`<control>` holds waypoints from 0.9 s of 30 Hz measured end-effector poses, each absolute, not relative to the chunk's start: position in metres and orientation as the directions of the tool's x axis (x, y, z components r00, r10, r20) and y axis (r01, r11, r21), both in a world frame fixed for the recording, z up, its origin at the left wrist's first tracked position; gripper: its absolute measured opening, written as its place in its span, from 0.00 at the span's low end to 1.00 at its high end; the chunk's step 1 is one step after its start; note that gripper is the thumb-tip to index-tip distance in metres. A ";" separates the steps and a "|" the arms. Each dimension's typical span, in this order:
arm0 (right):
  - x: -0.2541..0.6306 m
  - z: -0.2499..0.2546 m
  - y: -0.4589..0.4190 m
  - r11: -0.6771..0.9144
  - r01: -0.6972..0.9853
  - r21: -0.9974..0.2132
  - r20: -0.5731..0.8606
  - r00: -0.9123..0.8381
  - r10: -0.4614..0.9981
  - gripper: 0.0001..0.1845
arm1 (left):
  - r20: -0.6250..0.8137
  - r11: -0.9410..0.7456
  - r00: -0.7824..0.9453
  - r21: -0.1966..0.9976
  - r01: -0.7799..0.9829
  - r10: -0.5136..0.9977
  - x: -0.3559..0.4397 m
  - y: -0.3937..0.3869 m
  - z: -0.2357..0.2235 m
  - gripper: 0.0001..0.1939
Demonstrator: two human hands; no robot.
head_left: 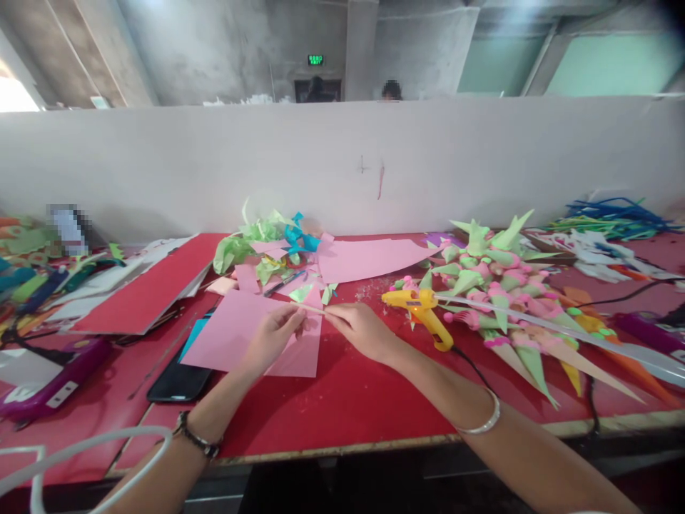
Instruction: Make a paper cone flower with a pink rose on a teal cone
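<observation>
Between my two hands runs a thin pale pinkish strip (311,308), perhaps paper; its exact kind is unclear. My left hand (275,332) pinches its left end. At the right end, the fingers of my right hand (357,327) are closed on it too. Pink paper sheets (225,332) lie flat on the red tabletop under and beside my left hand. A yellow hot glue gun (425,314) rests on its side to the right of my right hand, a long clear glue stick (514,314) extending from its back.
Green and pink paper cones (497,285) are heaped at right. Crumpled green paper (262,235) and blue scraps (300,235) lie at the back. A black phone (179,382), a red board (155,282) and a purple power strip (58,375) are at left. A white partition (214,164) stands behind.
</observation>
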State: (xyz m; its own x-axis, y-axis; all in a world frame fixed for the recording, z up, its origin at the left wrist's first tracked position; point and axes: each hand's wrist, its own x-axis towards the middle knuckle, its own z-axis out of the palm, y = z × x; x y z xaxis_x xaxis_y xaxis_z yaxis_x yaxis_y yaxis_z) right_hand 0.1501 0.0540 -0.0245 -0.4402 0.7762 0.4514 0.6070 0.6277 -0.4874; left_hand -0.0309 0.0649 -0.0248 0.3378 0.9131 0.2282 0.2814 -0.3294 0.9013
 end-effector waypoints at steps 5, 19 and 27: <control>0.150 -0.023 0.052 0.597 0.684 -0.420 0.440 -0.422 0.793 0.14 | 0.176 -0.327 0.427 0.893 0.310 0.887 -0.030 0.064 -0.027 0.15; 0.150 -0.027 0.055 0.578 0.637 -0.510 0.425 -0.397 0.813 0.13 | 0.210 -0.435 0.492 0.805 0.403 0.845 -0.032 0.062 -0.027 0.19; 0.149 -0.027 0.056 0.534 0.485 -0.692 0.361 -0.408 0.839 0.15 | 0.205 -0.447 0.520 0.802 0.396 0.829 -0.033 0.059 -0.025 0.15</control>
